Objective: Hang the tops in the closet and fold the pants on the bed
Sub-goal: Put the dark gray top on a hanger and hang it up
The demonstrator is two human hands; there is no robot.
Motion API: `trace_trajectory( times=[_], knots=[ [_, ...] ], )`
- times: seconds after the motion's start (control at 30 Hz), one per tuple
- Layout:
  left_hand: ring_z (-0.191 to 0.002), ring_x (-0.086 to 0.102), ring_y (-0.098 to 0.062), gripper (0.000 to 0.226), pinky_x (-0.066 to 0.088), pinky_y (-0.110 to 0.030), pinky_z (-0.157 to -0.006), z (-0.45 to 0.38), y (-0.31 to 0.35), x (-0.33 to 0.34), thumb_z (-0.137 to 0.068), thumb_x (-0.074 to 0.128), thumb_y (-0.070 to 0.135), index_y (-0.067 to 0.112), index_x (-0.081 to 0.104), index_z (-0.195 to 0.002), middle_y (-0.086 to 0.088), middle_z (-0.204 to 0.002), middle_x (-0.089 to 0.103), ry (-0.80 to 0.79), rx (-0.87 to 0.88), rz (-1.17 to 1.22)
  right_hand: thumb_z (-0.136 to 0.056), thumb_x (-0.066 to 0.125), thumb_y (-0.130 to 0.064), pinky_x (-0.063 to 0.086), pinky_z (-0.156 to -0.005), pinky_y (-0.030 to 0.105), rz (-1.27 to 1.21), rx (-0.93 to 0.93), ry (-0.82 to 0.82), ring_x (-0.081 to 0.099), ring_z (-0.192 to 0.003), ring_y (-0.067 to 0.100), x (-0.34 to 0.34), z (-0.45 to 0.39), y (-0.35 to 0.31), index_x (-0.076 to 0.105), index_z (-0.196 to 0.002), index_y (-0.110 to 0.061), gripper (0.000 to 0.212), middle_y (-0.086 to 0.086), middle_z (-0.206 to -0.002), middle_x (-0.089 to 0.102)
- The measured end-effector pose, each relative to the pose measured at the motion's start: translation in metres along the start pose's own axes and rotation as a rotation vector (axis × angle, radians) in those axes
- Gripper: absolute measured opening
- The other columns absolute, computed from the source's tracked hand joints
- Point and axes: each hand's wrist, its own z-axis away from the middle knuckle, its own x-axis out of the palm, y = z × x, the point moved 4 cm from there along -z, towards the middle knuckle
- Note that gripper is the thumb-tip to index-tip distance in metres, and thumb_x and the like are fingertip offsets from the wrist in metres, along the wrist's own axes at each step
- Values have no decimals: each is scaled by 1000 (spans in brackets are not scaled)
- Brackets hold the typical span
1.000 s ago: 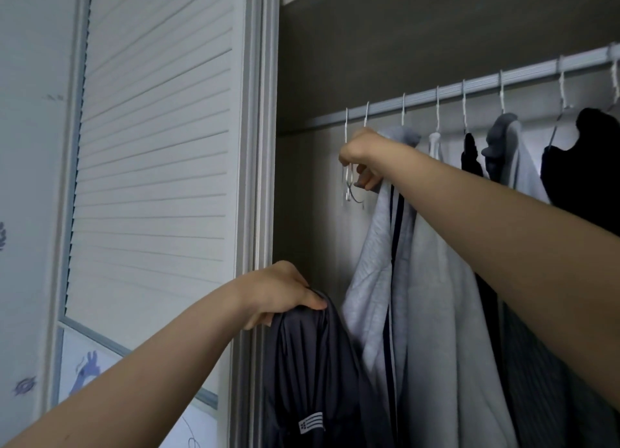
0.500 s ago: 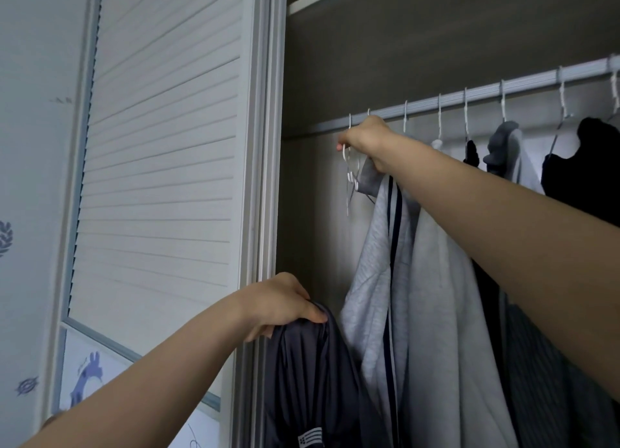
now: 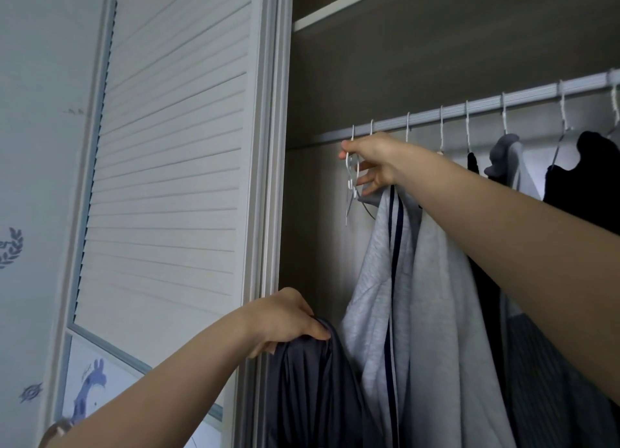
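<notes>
My left hand grips the bunched top of a dark grey top, holding it up at the closet's left edge. High up, my right hand pinches the neck of an empty white hanger that hooks on the left end of the silver closet rod; the other fingers are spread. Just right of that hanger hangs a light grey top with navy stripes, partly behind my right forearm.
A white louvred sliding door stands to the left of the closet opening. Further right on the rod hang a grey hooded garment and a black garment. A shelf edge runs above.
My right hand has shifted from the grey top's collar up and left onto the empty hanger's neck. My left hand with the dark top has stayed at about the same height.
</notes>
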Motion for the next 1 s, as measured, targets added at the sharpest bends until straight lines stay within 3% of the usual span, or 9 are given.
trace_trajectory(
  times=[0.17, 0.3, 0.4, 0.47, 0.53, 0.6, 0.7, 0.8, 1.0],
  knots=[
    [-90, 68, -23, 23, 57, -32, -77, -5, 5, 0, -79, 73, 15, 9, 70, -100, -13, -98, 71, 95, 39, 35, -101, 36, -28, 53, -56, 50, -27, -51, 17, 57, -75, 36, 7, 0, -1, 50, -82, -15, 27, 19, -98, 45],
    [-73, 62, -17, 20, 48, -20, -59, -18, 42, -8, -68, 67, 10, 8, 69, -88, -9, -84, 67, 261, 136, 250, -101, 30, -23, 47, -71, 63, -106, -45, -34, 58, -92, 44, 12, -2, 0, 44, -107, -12, 19, 26, -131, 43],
    [-53, 54, -17, 10, 41, -20, -49, -32, 77, -19, -67, 58, 17, 9, 62, -72, -6, -64, 57, 331, 177, 414, -101, 28, -23, 44, -73, 63, -133, -23, -67, 55, -101, 45, 9, -5, 3, 41, -113, -12, 20, 24, -128, 40],
    [-59, 58, -20, 15, 43, -24, -54, -46, 93, -29, -70, 58, 22, 10, 63, -76, -7, -69, 59, 383, 201, 489, -102, 27, -24, 44, -73, 62, -136, -8, -100, 52, -104, 43, 6, -9, 8, 42, -110, -12, 21, 21, -123, 39],
    [-77, 65, -27, 25, 51, -33, -67, -66, 103, -38, -74, 62, 25, 6, 68, -89, -12, -84, 67, 461, 221, 511, -102, 27, -25, 42, -85, 67, -139, 2, -149, 48, -113, 43, 3, -16, 16, 45, -99, -12, 22, 21, -122, 38],
    [-95, 65, -28, 24, 53, -35, -81, -85, 108, -46, -80, 68, 23, 6, 69, -96, -13, -98, 69, 580, 250, 411, -102, 29, -25, 36, -96, 70, -151, 20, -187, 42, -126, 47, -1, -21, 23, 44, -100, -11, 21, 23, -128, 39],
    [-99, 58, -18, 30, 42, -24, -78, -104, 116, -49, -86, 71, 26, 10, 66, -110, -7, -110, 65, 679, 313, 221, -101, 33, -23, 32, -100, 71, -203, 30, -205, 31, -135, 49, -4, -24, 28, 38, -115, -13, 18, 24, -144, 36],
    [-109, 59, -20, 41, 41, -24, -80, -115, 123, -45, -87, 71, 33, 14, 64, -122, -7, -121, 64, 706, 366, 87, -101, 33, -21, 35, -98, 71, -203, 12, -174, 30, -135, 49, -7, -23, 29, 39, -131, -3, 35, 26, -149, 29],
    [-93, 64, -18, 7, 53, -32, -78, -110, 129, -43, -89, 67, 29, 26, 69, -95, -3, -102, 69, 801, 491, -71, -101, 33, -17, 34, -95, 73, -204, -29, -178, 42, -120, 39, -12, -18, 25, 39, -123, -6, 26, 23, -132, 41]
  ],
)
